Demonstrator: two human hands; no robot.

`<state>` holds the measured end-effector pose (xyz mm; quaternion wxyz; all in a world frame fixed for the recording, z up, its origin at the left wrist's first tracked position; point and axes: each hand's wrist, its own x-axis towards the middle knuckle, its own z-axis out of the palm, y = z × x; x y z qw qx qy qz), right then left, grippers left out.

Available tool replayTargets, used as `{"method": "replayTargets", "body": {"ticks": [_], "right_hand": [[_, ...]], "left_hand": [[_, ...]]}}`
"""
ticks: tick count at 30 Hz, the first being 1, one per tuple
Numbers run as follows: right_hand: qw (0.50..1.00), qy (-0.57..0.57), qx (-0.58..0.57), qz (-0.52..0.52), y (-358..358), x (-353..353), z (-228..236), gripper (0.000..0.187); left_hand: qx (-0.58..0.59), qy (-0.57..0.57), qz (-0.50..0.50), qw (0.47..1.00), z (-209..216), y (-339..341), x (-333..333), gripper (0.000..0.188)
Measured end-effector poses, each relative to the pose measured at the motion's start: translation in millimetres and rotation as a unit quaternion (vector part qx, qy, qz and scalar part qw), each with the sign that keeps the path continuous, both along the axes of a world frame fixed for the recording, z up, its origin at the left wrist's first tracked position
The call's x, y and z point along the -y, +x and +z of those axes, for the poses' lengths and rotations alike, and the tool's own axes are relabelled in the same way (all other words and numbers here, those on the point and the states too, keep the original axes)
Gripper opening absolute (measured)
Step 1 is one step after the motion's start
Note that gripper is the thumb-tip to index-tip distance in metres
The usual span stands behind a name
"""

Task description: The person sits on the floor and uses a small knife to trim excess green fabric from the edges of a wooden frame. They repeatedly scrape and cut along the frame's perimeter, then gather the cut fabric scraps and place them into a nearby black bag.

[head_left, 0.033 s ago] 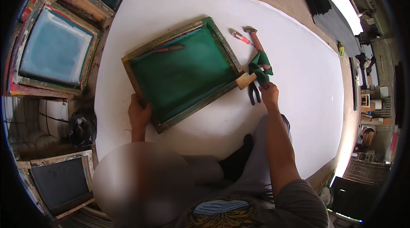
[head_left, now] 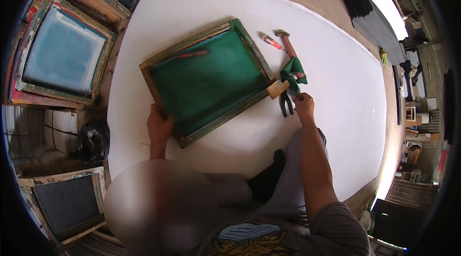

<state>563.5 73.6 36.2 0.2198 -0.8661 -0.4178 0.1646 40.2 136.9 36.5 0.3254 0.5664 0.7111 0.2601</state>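
A wooden screen-printing frame with green mesh lies at a slant on the white sheet. My left hand is closed on its lower left side. Inside it, near the upper edge, rests a slim red-handled tool. By the frame's right corner is a small pale wooden block. My right hand is closed at the lower end of a crumpled green cloth; its fingertips are partly hidden. Beside that hand are black plier handles. The cloth lies across a hammer, and a red utility knife is next to it.
More printing screens stand along the left, with a dark screen at the lower left. A black plastic bag sits by the sheet's left edge. Stacked dark sheets lie at the upper right. My crossed legs border the work area below.
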Motion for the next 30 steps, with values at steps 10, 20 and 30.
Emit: {"method": "replayTargets", "body": {"ticks": [10, 20, 30], "right_hand": [[0.913, 0.086, -0.399, 0.016, -134.6, 42.5, 113.2, 0.038], [0.935, -0.026, -0.34, 0.103, -231.1, 94.7, 41.2, 0.04], [0.956, -0.109, -0.129, 0.239, -300.1, 134.3, 35.3, 0.037]], "left_hand": [[0.026, 0.03, -0.138, 0.99, -3.2, 19.8, 16.6, 0.049], [0.02, 0.015, -0.257, 0.966, -10.0, 12.5, 20.7, 0.048], [0.039, -0.034, -0.216, 0.975, 1.7, 14.7, 17.7, 0.048]]}}
